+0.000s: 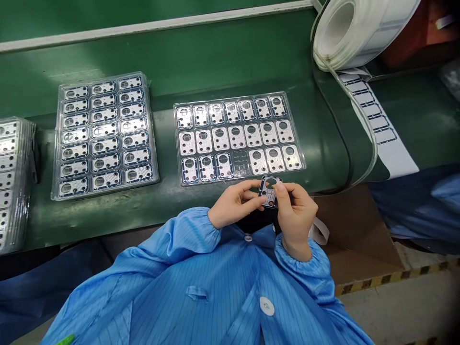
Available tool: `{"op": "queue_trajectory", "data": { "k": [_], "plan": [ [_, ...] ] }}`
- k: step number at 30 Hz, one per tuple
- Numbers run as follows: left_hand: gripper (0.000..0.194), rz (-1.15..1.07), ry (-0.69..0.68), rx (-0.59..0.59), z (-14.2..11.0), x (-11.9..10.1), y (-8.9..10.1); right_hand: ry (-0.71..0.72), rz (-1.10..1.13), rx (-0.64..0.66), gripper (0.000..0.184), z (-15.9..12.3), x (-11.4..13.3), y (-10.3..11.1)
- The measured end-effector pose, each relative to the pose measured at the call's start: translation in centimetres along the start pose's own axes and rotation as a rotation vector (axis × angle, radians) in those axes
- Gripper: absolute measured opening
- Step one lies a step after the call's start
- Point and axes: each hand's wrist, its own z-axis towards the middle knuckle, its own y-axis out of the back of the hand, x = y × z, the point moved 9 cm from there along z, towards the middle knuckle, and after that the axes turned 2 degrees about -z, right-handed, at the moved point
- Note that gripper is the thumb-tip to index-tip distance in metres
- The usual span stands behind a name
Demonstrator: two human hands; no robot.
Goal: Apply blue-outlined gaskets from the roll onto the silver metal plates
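A small silver plate [269, 192] with a large round hole and a dark blue edge is held up in front of my chest. My left hand [240, 203] pinches its left side between thumb and fingers. With thumb and bent forefinger, my right hand [293, 206] grips its right side near the upper corner. Just beyond my hands lies a clear plastic tray [301, 162] with rows of similar plates. One pocket [241, 163] in its front row shows bare plastic.
To the left stand a stack of filled trays [154, 175] and another stack [31, 143] at the edge. A large roll of label strip [359, 36] sits at the back right, its strip [398, 155] running forward. A black cable [339, 127] curves nearby. An open cardboard box [354, 230] is below the bench [161, 211].
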Motion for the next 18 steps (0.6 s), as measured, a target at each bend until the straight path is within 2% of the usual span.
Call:
{"op": "queue_trajectory", "data": {
  "k": [4, 8, 13, 18],
  "plan": [
    [0.045, 0.017, 0.018, -0.013, 0.0, 0.1, 0.1, 0.001, 0.007, 0.01, 0.027, 0.0, 0.1, 0.0],
    [0.034, -0.01, -0.029, -0.064, 0.2, -0.7, 0.4, -0.009, 0.025, 0.063, 0.028, -0.3, 0.3, -0.3],
    [0.037, -0.084, -0.064, -0.131, 0.3, -1.0, 1.0, -0.009, 0.078, 0.116, 0.026, -1.0, 0.7, -0.6],
    [0.038, -0.018, -0.068, -0.161, 0.0, -1.1, 1.2, -0.03, 0.152, 0.154, 0.027, -1.0, 0.3, -1.1]
  ]
}}
